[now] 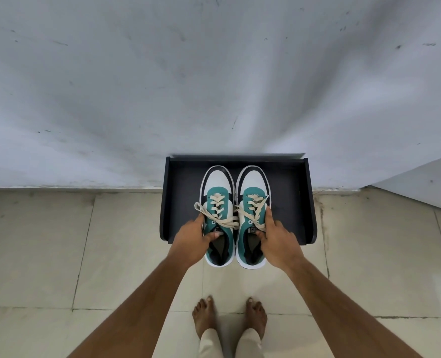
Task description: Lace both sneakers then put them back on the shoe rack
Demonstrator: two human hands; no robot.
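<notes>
Two teal, white and black sneakers sit side by side on a black shoe rack (pixel 183 202) against the wall, toes toward the wall. Both carry cream laces threaded through the eyelets, with loose ends lying across them. My left hand (pixel 192 239) grips the left sneaker (pixel 217 184) at its collar, thumb inside the opening. My right hand (pixel 276 241) grips the right sneaker (pixel 252 184) the same way, fingers along its outer side. The heels of both sneakers stick out past the rack's front edge.
The rack has raised side walls and stands on a beige tiled floor (pixel 59 254) at the foot of a scuffed white wall (pixel 214 73). My bare feet (pixel 229 319) stand on the tiles just behind the rack. A white wall corner (pixel 421 182) juts in at right.
</notes>
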